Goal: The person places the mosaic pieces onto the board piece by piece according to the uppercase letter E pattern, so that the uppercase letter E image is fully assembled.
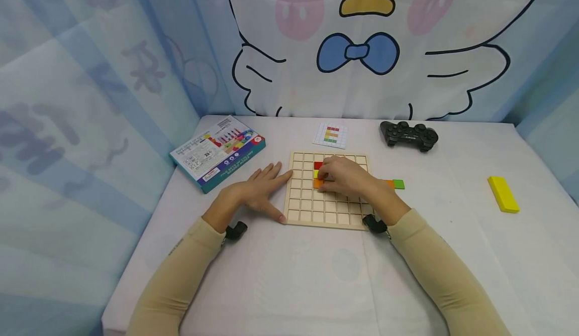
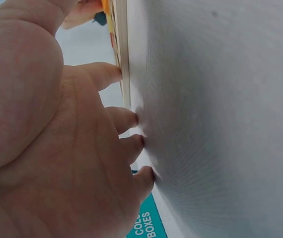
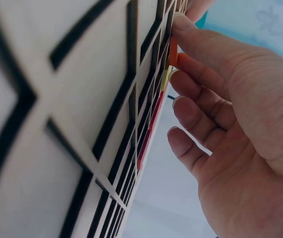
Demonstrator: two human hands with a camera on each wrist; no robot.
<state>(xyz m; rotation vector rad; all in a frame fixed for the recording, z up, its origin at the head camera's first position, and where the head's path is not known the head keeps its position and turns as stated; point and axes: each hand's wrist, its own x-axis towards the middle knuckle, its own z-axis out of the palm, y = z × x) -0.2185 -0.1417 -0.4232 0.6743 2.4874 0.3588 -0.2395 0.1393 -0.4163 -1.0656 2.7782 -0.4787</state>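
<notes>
A wooden grid board (image 1: 302, 219) lies flat on the table. My left hand (image 1: 255, 195) is spread beside its left edge, thumb and index finger touching the frame; the fingertips (image 2: 142, 178) press on the tabletop in the left wrist view. Over the board's middle, my right hand (image 1: 346, 175) pinches an orange block (image 3: 173, 51) between thumb and index finger, at the grid's surface. Behind that block on the board are a red block (image 1: 318, 165) and a yellow block (image 1: 315, 174), partly covered by the right fingers.
Right of the board lie a green block (image 1: 398, 184) and an orange one (image 1: 389, 183), partly behind the right wrist. A yellow bar (image 1: 503, 194) is farther right. Along the back sit a pattern card (image 1: 331, 136) and a black game controller (image 1: 409, 135). A boxed game (image 1: 219, 150) lies back left.
</notes>
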